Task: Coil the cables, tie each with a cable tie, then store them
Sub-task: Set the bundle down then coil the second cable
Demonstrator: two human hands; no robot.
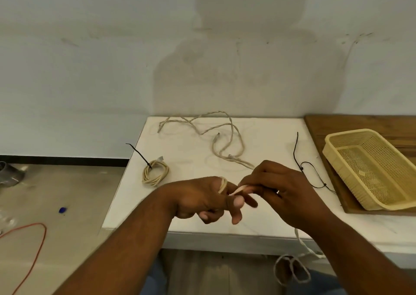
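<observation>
Seemingly mid-coil, the left hand [202,198] holds a beige cable [223,183] looped round its fingers while the right hand [276,189] pinches the strand, slack hanging off the counter [258,146]; next come more wraps, then a cable tie [296,150].

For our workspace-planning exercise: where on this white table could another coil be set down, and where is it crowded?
Bare white tabletop lies in front of the tied beige cable coil, and between the loose beige twisted cable and the black cable ties. Crowded: front middle, where left hand and right hand hold a third cable.
</observation>
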